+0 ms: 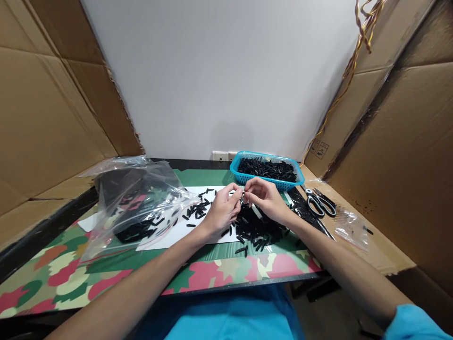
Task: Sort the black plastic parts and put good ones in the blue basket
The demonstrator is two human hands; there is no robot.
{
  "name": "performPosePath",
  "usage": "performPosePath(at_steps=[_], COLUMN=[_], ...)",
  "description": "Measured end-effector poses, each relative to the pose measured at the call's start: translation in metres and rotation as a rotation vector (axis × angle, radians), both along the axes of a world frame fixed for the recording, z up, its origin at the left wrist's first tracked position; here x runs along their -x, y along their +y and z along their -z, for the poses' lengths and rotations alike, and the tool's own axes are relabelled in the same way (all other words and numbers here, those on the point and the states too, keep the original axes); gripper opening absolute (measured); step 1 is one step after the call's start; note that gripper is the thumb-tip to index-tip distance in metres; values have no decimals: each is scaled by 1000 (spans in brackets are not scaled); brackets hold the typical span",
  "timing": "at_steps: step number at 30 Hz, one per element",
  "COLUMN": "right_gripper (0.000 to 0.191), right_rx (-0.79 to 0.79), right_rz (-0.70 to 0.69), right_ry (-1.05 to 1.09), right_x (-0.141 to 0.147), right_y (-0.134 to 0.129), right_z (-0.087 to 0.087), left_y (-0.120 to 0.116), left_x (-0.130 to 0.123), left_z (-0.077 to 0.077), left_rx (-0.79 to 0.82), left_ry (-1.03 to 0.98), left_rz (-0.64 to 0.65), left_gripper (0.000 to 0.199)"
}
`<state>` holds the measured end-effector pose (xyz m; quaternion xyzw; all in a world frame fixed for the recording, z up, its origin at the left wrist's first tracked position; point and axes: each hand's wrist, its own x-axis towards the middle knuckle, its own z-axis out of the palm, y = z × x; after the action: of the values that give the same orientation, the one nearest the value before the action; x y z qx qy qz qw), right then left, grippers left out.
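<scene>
My left hand [225, 207] and my right hand [264, 197] meet above the table, fingertips pinched close together. A small dark piece shows between them, too small to name surely; it resembles the short black pieces lying around. Below my right hand spreads a heap of these black pieces [256, 229]. More of them lie scattered on a white sheet [159, 242] left of my left hand. Just behind my hands stands a blue plastic basket [231, 169] filled with similar pieces.
A clear zip bag [148, 179] with black pieces inside lies at the left. Scissors [320, 205] and a small clear bag [351, 231] are at the right. Cardboard walls [406, 141] flank the table. Twisted wires [354, 56] hang at the upper right.
</scene>
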<state>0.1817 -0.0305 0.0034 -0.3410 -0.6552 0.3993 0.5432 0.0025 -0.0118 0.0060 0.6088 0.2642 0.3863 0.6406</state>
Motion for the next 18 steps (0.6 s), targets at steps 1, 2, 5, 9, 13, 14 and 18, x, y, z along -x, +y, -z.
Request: performPosePath(at_steps=[1, 2, 5, 9, 13, 14, 18], right_gripper=[39, 39, 40, 36, 35, 36, 34], right_rx=[-2, -4, -15, -38, -56, -58, -76], right_rz=[-3, -5, -8, 23, 60, 63, 74], right_ry=[-3, -6, -18, -33, -52, -59, -91], right_x=[0, -1, -2, -3, -4, -4, -5], right_y=[0, 1, 1, 1, -2, -2, -4], right_z=[1, 1, 3, 2, -2, -3, -4], left_y=[0, 0, 1, 1, 2, 2, 1], left_x=[0, 0, 0, -1, -1, -1, -1], left_z=[0, 1, 1, 2, 3, 3, 3], left_rx=[0, 1, 4, 3, 7, 8, 3], left_ry=[-1, -2, 0, 4, 15, 18, 21], left_rz=[0, 1, -1, -12, -17, -14, -6], left_gripper=[38, 38, 39, 39, 39, 38, 37])
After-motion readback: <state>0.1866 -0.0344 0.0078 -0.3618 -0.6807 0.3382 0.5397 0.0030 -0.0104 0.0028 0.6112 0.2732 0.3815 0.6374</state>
